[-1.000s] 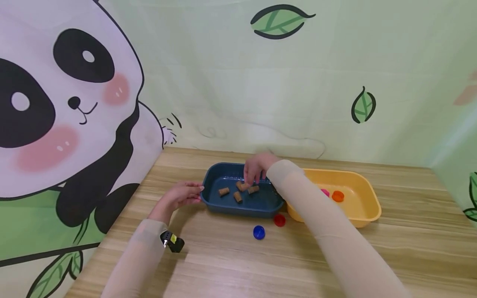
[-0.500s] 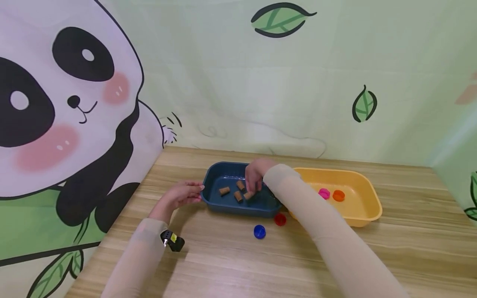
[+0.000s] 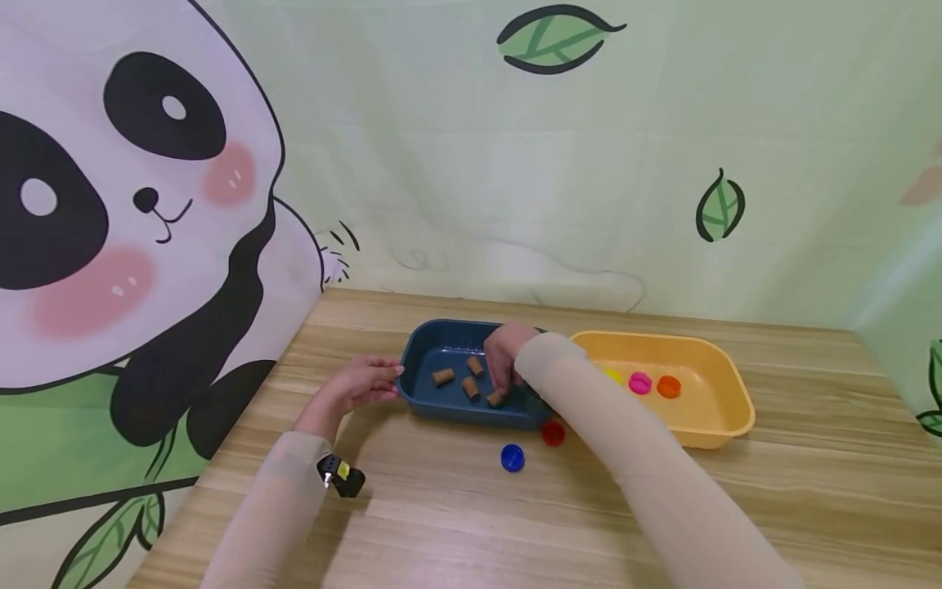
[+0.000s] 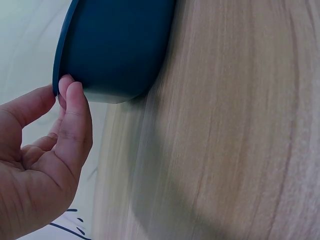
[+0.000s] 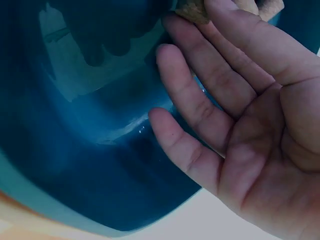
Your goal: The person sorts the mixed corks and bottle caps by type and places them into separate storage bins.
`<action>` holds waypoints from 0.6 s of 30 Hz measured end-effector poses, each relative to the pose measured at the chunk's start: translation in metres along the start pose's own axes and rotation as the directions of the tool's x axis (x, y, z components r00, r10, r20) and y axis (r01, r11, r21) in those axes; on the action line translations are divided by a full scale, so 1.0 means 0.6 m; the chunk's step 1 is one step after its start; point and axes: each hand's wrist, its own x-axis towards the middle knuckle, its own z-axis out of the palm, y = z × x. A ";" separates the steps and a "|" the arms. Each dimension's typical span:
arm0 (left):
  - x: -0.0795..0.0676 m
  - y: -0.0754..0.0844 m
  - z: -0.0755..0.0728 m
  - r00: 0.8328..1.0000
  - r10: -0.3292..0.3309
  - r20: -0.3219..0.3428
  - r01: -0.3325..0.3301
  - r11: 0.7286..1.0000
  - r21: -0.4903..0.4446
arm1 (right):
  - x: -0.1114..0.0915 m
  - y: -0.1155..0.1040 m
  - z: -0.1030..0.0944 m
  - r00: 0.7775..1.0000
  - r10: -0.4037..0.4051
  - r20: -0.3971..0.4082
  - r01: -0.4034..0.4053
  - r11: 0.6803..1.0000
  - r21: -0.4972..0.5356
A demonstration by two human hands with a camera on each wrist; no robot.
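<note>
A dark blue plastic tray (image 3: 441,409) lies on the table with several brown corks in it. My left hand (image 3: 364,381) pinches the tray's left rim, thumb on one side and fingertips against the outer wall in the left wrist view. My right hand (image 3: 504,352) reaches down into the tray, pinching a cork (image 3: 495,398) between thumb and fingertips near the front wall. Only part of that cork (image 5: 194,11) shows at the top of the right wrist view; the other fingers are spread. Loose corks (image 3: 443,377) lie left of the right hand.
A yellow tray (image 3: 717,438) stands to the right, holding a pink cap (image 3: 640,383), an orange cap (image 3: 668,387) and a partly hidden yellow cap (image 3: 613,375). On the table in front are a blue cap (image 3: 513,458) and a red cap (image 3: 553,433). A fabric wall stands behind.
My right hand has moved toward the front of the blue tray, and the cork at its fingertips has shifted nearer with it. My left hand has stayed on the rim.
</note>
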 end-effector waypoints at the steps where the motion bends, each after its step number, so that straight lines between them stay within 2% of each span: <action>1: 0.000 0.001 0.000 1.000 0.001 0.001 -0.001 1.000 0.001 | 0.000 -0.001 0.000 1.000 0.008 0.009 -0.007 1.000 -0.005; 8: -0.002 0.003 0.001 1.000 -0.013 -0.022 0.013 1.000 0.004 | 0.009 -0.005 -0.001 0.995 0.068 0.069 -0.067 0.998 -0.012; 18: 0.000 0.002 0.001 0.999 -0.020 -0.029 0.020 1.000 0.008 | 0.028 0.003 0.003 0.995 -0.003 0.099 0.013 0.995 -0.096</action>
